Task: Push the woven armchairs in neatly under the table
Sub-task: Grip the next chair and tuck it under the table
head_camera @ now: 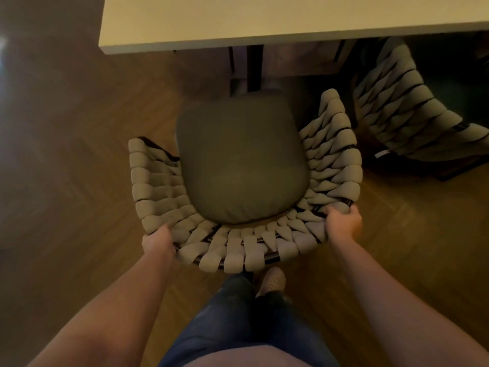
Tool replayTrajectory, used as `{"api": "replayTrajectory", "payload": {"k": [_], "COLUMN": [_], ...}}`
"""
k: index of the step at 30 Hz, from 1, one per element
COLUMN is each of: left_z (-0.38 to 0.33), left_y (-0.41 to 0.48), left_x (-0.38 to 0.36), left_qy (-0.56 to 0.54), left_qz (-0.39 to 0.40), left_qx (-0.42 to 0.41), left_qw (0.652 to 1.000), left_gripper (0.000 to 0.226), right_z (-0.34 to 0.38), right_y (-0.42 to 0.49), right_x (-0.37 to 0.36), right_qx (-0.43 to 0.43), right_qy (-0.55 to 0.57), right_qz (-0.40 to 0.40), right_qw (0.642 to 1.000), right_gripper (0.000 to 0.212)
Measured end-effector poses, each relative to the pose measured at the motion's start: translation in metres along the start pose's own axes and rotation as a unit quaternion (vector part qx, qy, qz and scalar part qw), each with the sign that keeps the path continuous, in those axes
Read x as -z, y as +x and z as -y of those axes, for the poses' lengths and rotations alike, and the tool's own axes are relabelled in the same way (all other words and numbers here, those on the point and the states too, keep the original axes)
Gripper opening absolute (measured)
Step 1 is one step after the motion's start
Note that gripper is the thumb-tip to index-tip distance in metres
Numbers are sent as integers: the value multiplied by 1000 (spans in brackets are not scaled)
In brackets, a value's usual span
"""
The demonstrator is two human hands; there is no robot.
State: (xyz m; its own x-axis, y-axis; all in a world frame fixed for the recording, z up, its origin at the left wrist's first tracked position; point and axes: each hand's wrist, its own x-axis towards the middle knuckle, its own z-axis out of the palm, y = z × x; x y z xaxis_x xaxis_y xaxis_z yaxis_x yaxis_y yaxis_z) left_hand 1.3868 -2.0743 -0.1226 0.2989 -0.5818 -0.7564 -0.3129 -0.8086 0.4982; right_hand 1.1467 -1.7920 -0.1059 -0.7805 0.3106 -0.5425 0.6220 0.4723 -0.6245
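Woven beige armchair (pixel 156 181) stands in front of the pale table (pixel 264 19), its grey cushion (pixel 242 160) wholly outside the table's edge. The left hand (pixel 158 239) and the right hand (pixel 343 223) each grip the curved back, fingers curled over the weave. A second armchair (pixel 404 109) sits partly under the table.

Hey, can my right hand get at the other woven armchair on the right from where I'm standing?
Probably yes, but not yet. The right hand grips the back rim of the near armchair; it would have to let go. Only bare floor lies between it and the other armchair.
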Motion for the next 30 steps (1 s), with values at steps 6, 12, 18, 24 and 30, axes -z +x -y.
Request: {"api": "replayTrajectory", "payload": {"k": [6,12,18,24,30], "left_z": [-7,-6,-19,-50,-90], "left_y": [-6,-27,-47,-67,-76], "left_x": [-8,-42,-83,-131,-177], "left_qy": [5,-36,-34,-22,2], "left_qz": [32,46,-10,-13,22], "left_qx": [55,83,32,-20,-92], "left_qw": [998,995,999,999,996], "left_gripper": [60,55,58,58,51], "right_z": [33,61,79,105,107], "right_y": [15,55,83,115,135], "right_x": [0,5,10,16,16], "right_qx": [68,56,38,27,-22], "right_qy": [-12,0,5,12,27], "right_qz": [1,20,25,18,19], "right_qw": [998,998,999,999,999], "right_gripper": [42,57,62,61,62]}}
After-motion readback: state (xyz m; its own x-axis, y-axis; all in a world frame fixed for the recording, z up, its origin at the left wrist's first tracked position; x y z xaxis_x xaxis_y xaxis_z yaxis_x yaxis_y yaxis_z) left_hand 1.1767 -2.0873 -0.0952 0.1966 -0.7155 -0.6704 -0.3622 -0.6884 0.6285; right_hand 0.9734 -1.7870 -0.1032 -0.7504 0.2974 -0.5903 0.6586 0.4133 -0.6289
